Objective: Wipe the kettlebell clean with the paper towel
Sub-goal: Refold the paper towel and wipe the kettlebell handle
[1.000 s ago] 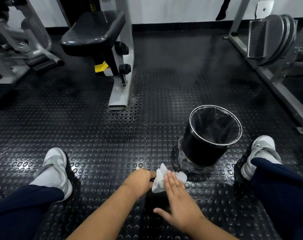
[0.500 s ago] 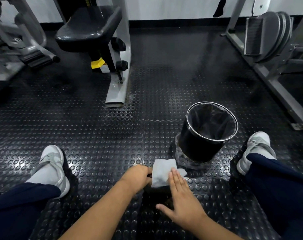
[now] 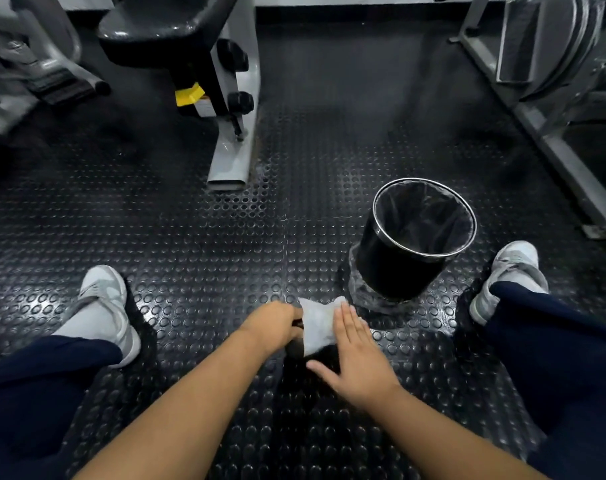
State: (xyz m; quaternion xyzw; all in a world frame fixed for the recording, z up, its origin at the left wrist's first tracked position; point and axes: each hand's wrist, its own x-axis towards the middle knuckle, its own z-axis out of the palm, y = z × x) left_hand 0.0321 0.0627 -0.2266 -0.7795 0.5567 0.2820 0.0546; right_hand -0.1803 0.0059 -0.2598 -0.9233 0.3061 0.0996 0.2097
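- View from a person's head, looking down at their own bare forearms and spread legs in dark blue trousers, seated on a black studded rubber floor [image 3: 197,258].
- A dark kettlebell [image 3: 294,348] sits on the floor between the two hands, low in the middle of the view. Most of it is hidden by the hands and lost against the dark floor.
- The left hand [image 3: 272,323] is curled, knuckles up, gripping the top of the kettlebell.
- A white paper towel [image 3: 317,325] is draped over the kettlebell, just right of the left hand.
- The right hand [image 3: 358,355] lies flat, fingers straight and together, pressing the towel's right side against the kettlebell. The thumb is spread out to the left.
- A black bin [image 3: 395,268] with a shiny rim and a dark liner stands upright near the towel, further away and to the right.
- A grey and white shoe [image 3: 104,306] rests at the left, another shoe [image 3: 512,271] at the right beside the bin.
- A grey machine leg [image 3: 230,157] stands further off under a black seat pad [image 3: 163,26], with a yellow tab [image 3: 189,94] on it.
- More grey gym frames fill the upper corners.
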